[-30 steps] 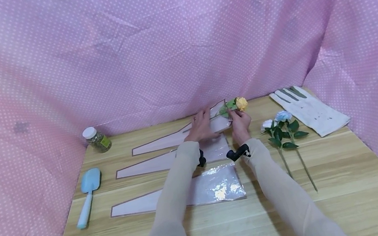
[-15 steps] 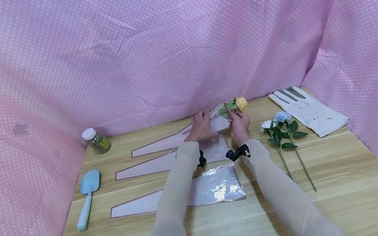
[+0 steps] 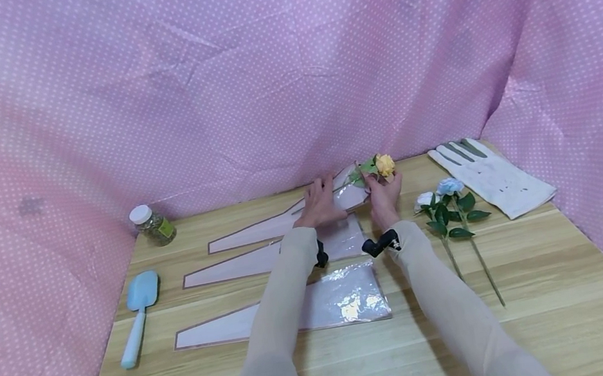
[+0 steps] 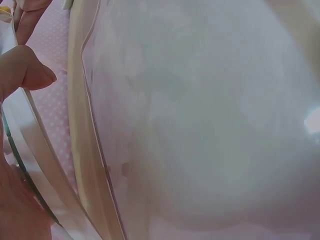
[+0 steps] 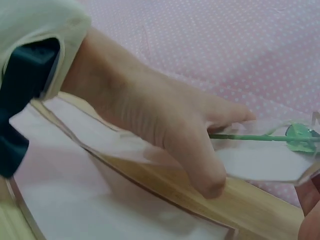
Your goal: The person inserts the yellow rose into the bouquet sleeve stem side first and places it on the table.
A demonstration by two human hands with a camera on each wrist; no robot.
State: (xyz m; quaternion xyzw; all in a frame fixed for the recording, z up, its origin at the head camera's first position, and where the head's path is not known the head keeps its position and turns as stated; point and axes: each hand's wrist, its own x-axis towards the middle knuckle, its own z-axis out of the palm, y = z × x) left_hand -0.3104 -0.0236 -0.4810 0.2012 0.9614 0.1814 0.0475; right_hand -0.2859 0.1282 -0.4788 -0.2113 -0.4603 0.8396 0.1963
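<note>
While your left hand (image 3: 320,203) lies spread over the long, tapered, clear-plastic sleeve with a brownish border (image 3: 255,230), visibly gripping nothing, the ruffled yellow rose (image 3: 385,165) has its bloom beyond the wide mouth, its slim green stem (image 5: 250,137) apparently inside. Your right hand (image 3: 385,198) has its fingers bent at that mouth, just beside the bloom; whether they pinch plastic or stem, I cannot tell. Should the broad green leaves (image 5: 299,137) snag on the rim, forcing them could crumple the thin plastic; too light a left palm might let it slide.
</note>
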